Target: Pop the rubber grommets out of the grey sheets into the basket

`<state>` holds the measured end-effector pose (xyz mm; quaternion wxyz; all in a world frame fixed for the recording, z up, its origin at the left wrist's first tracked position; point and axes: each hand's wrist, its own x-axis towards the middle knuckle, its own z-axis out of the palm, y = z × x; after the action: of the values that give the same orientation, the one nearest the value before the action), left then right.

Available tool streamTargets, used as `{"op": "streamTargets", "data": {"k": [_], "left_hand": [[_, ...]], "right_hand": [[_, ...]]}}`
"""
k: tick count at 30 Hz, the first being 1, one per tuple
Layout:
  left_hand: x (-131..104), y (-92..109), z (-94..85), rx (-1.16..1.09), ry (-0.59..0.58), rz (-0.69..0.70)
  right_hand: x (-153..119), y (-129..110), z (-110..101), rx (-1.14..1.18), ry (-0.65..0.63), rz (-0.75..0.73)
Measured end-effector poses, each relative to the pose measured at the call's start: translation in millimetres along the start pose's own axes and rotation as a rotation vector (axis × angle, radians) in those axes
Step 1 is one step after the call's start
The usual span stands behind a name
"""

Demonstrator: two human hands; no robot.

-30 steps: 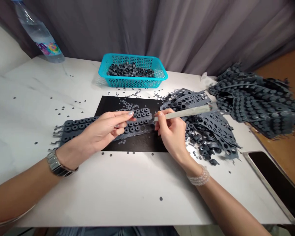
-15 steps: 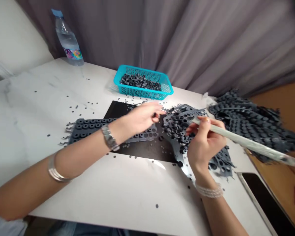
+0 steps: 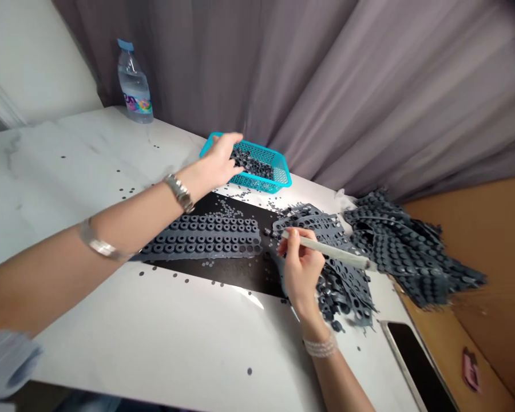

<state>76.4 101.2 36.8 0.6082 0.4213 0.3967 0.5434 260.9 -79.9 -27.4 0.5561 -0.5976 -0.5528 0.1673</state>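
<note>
My left hand (image 3: 220,161) is over the left end of a turquoise mesh basket (image 3: 286,178), its fingers apart. Small black rubber ring-like parts (image 3: 257,166) lie in the basket. My right hand (image 3: 301,274) grips a long whitish stick (image 3: 341,252), its tip pointing left beside a dark loose piece. Flat on a black mat (image 3: 236,277) lies a grey rubber sheet (image 3: 214,236) with rows of round raised parts and a few bare holes at its right end. Punched-out sheets and loose parts (image 3: 337,297) are heaped around my right hand.
A pile of dark studded sheets (image 3: 412,252) hangs past the table's right edge. A phone (image 3: 420,360) lies near that edge, and a water bottle (image 3: 136,91) stands at the back left. Tiny black discs are scattered over the white table (image 3: 175,337). Behind hangs a grey curtain (image 3: 223,68).
My left hand has moved from above the sheet's right end up to the basket. My right hand still grips the stick, now nearer the sheet's right end. The view has shifted.
</note>
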Motion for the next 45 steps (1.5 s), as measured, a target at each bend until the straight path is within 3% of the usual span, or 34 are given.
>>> {"op": "streamTargets", "data": {"k": [2, 5, 7, 11, 14, 16, 19, 21, 24, 28, 31, 36, 39, 45], "left_hand": [[-20.9, -12.1, -3.9, -0.008, 0.102, 0.045], [-44.9, -26.1, -15.7, 0.147, 0.123, 0.148], [-55.2, -29.8, -26.2, 0.332, 0.034, 0.190], [-77.7, -33.5, -55.4, 0.923, -0.278, 0.236], [-101.4, -43.3, -79.0, 1.298, -0.442, 0.226], [-117.5, -51.7, -89.8, 1.441, -0.478, 0.202], [-136.8, -60.0, -96.1, 1.566, -0.387, 0.247], [-145.1, -60.6, -96.6, 1.612, -0.310, 0.310], [-149.3, -56.7, -96.8, 1.630, -0.260, 0.362], [-142.4, -47.4, -89.2, 1.604, -0.192, 0.513], [-139.9, -38.7, -70.4, 1.516, -0.336, 0.595], [-152.1, -37.2, -39.3, 1.423, -0.538, 0.544], [-156.0, -46.5, -34.8, 1.430, -0.593, 0.583], [-146.6, -68.0, -35.5, 1.485, -0.588, 0.623]], "right_hand": [[-1.5, -0.6, 0.7, -0.027, -0.037, -0.004], [-4.5, -4.0, 3.2, -0.034, -0.072, -0.023], [-8.0, -7.5, 6.7, -0.007, -0.090, -0.009], [-18.3, -11.7, 16.9, 0.076, -0.178, 0.140], [-20.9, -7.0, 19.5, -0.129, -0.241, 0.104], [-16.3, 0.1, 14.9, -0.375, -0.218, -0.003], [-3.2, 10.5, -0.7, -0.636, -0.096, -0.065], [5.4, 13.0, -12.5, -0.651, 0.004, -0.040], [13.7, 6.7, -21.3, -0.494, 0.096, 0.003], [14.9, -13.5, -5.2, -0.121, 0.029, 0.103], [5.9, -24.7, 19.7, 0.075, -0.147, 0.183], [-17.3, -16.7, 45.2, 0.052, -0.282, 0.160], [-23.5, -8.3, 45.9, 0.023, -0.325, 0.150], [-21.2, -6.0, 46.6, -0.096, -0.377, 0.058]]}}
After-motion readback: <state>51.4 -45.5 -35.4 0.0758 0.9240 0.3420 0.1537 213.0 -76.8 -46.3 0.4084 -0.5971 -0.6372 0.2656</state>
